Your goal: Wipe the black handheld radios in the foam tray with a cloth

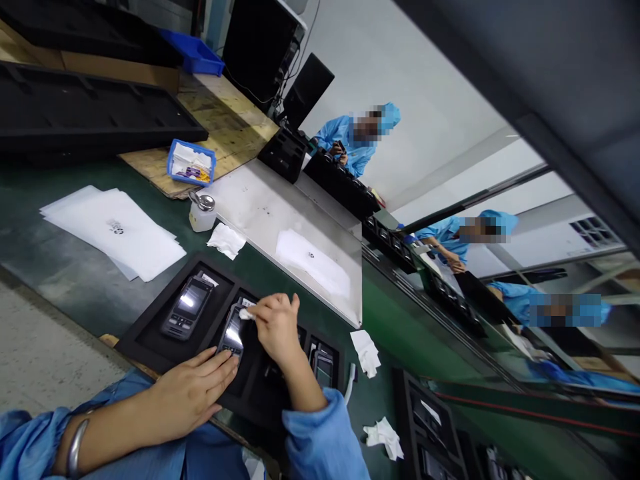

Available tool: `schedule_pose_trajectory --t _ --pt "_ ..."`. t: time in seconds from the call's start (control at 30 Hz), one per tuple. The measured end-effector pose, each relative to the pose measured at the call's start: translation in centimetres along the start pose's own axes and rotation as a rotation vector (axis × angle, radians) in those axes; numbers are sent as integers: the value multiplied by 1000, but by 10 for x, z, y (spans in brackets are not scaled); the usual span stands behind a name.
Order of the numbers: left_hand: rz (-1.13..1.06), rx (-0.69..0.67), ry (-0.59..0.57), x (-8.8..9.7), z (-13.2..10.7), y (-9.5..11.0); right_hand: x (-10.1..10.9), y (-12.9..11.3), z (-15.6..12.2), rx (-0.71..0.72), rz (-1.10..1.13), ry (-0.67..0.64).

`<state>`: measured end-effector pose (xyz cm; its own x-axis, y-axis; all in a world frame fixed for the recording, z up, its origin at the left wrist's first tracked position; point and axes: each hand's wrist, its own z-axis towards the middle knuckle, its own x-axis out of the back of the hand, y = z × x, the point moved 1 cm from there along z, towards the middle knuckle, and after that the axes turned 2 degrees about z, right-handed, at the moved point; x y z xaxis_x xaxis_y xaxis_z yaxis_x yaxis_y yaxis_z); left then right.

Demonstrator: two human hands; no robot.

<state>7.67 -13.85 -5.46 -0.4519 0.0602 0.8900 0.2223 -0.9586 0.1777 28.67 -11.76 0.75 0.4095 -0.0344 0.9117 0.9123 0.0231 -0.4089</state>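
Note:
My right hand (278,332) pinches a small wad of white tissue (245,314) against the top of a black handheld terminal's screen (233,331). With its fingers stretched out, my left hand (193,393) lies over the lower keypad end of the same terminal. That terminal sits in a compartment of a black foam tray (145,343). Another handheld terminal (187,307), screen up, lies in the compartment to the left. Farther right in the tray, one more device (324,367) shows partly behind my right forearm.
White sheets (117,230), a pump bottle (203,213) and a crumpled tissue (227,240) lie beyond the tray. A blue box (191,163) stands behind them. At right are more tissues (367,353) and another foam tray (425,427). Co-workers (350,143) sit along the line.

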Motion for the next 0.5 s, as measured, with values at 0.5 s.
schedule_pose_trajectory --t 0.5 --pt "-48 18 21 -2 0 -1 -4 -2 -1 17 77 7"
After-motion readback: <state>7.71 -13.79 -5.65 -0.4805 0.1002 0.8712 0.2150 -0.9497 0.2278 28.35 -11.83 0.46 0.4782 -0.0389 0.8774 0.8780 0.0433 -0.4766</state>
